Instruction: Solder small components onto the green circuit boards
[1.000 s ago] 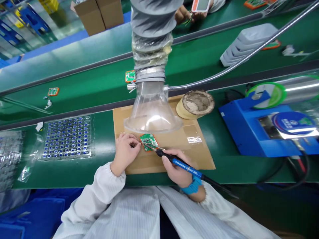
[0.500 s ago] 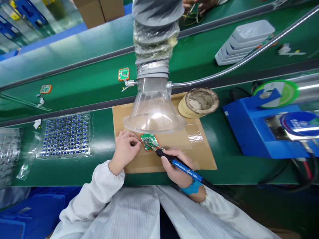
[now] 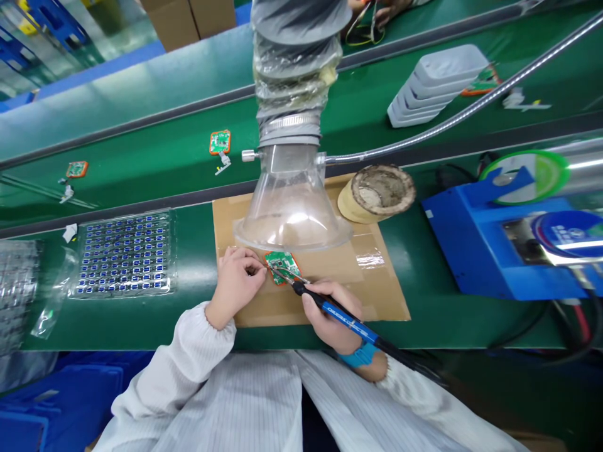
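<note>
Though between hands (image 3: pixel 237 285) (image 3: pixel 333 317), board (image 3: pixel 284 260) well inside cardboard (image 3: pixel 339 262) edges.

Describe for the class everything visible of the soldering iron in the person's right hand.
The soldering iron is slim, with a blue, plastic-looking barrel, pale lettering too small to read, and black sections ahead and behind. Gripped in the right hand, it slants over the cardboard, its thin, metal-looking front end reaching the green circuit board; actual contact is unclear.

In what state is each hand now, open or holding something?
Left hand: pinched closed near circuit board; held item unclear.
Right hand: closed, holding soldering iron.
</note>
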`<action>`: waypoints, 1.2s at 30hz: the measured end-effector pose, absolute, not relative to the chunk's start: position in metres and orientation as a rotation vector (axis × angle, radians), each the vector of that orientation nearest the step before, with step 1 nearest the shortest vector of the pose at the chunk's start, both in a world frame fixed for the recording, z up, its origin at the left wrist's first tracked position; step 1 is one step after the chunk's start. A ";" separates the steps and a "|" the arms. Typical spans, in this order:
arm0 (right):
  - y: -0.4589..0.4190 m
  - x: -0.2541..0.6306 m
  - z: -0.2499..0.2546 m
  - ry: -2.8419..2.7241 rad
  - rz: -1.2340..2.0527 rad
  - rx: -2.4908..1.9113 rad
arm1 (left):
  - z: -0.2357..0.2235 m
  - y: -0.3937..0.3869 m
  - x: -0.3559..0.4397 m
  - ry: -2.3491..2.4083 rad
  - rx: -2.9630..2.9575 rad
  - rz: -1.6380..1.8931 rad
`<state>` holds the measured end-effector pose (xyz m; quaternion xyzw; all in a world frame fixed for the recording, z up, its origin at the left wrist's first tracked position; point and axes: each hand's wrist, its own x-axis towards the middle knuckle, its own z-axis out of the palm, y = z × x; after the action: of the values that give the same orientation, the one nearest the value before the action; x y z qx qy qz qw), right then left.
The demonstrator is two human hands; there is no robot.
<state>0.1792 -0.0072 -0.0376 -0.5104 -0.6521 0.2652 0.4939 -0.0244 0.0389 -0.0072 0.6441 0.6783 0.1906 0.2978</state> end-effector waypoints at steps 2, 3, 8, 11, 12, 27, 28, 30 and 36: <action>-0.008 0.180 -0.038 -1.583 0.635 -1.258 | -0.007 0.039 -0.024 1.803 1.711 0.505; -0.008 0.180 -0.038 -1.584 0.633 -1.260 | -0.007 0.039 -0.024 1.803 1.711 0.504; -0.009 0.183 -0.037 -1.558 0.609 -1.259 | -0.007 0.039 -0.025 1.804 1.716 0.501; -0.009 0.183 -0.038 -1.556 0.608 -1.253 | -0.008 0.039 -0.025 1.808 1.720 0.500; -0.009 0.183 -0.038 -1.562 0.616 -1.244 | -0.008 0.039 -0.025 1.809 1.723 0.500; -0.011 0.192 -0.045 -1.360 0.718 -1.305 | -0.008 0.039 -0.024 1.819 1.710 0.492; -0.010 0.193 -0.047 -1.328 0.718 -1.330 | -0.008 0.039 -0.024 1.819 1.718 0.481; -0.008 0.197 -0.050 -1.264 0.706 -1.368 | -0.006 0.038 -0.024 1.809 1.764 0.435; 0.000 0.205 -0.052 -1.165 0.695 -1.376 | 0.003 0.047 -0.038 1.661 1.858 0.275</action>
<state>0.2047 0.0000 -0.0525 -0.5859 -0.4958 0.2960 0.5686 -0.0384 0.0471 0.0034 0.7042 0.6293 0.1042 0.3118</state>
